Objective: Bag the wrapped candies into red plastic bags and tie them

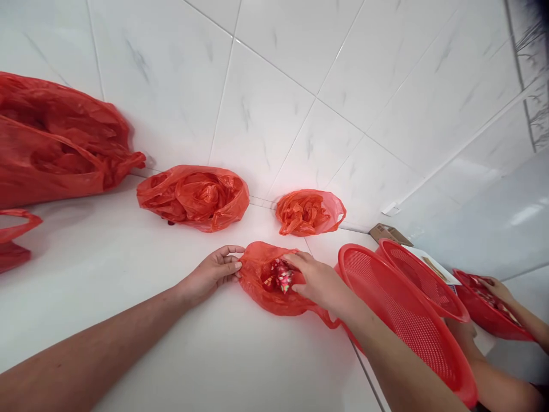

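Note:
A red plastic bag (pixel 261 292) lies opened out on the white surface before me. My left hand (pixel 221 266) pinches its left rim between thumb and fingers. Reaching into the mouth from the right, my right hand (pixel 311 277) has thumb and fingers around a small shiny packet (pixel 284 277) with a red and multicoloured pattern. More glossy wrapping (pixel 269 280) shows beside it inside the bag. The fingertips of my right hand are partly hidden. A loop of the bag's handle (pixel 332 320) trails under my right wrist.
Along the tiled wall stand red bags: a large one (pixel 51 143), a medium one (pixel 193 197) and a small one (pixel 309 212). To the right are two red mesh baskets (pixel 412 320) (pixel 424 280) and a cardboard box (pixel 389 234). Another person's hand (pixel 497 289) is in a red basin (pixel 510 329).

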{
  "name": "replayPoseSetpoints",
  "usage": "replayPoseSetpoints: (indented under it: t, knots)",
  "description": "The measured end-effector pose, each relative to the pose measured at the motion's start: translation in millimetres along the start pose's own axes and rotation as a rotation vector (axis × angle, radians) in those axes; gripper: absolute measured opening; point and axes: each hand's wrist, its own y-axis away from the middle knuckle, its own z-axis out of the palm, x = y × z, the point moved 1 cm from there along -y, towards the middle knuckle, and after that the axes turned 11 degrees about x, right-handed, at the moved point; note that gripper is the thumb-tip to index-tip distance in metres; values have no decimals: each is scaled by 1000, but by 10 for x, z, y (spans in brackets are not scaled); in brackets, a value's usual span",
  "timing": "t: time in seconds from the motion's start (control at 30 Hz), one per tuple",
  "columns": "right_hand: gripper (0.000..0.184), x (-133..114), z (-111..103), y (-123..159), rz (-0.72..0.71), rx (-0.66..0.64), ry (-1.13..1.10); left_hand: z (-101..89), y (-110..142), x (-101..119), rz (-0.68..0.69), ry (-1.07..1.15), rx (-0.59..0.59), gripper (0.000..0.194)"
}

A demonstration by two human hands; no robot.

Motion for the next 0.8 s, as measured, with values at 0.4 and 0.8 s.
replayPoseSetpoints:
  t: [0.4,0.8]
  knots:
    - [42,190,644,1074,313,621,-75,-6,-23,-16,2,1,-15,40]
    - [75,311,758,831,511,560,-680,223,-65,173,-13,-227,100,43]
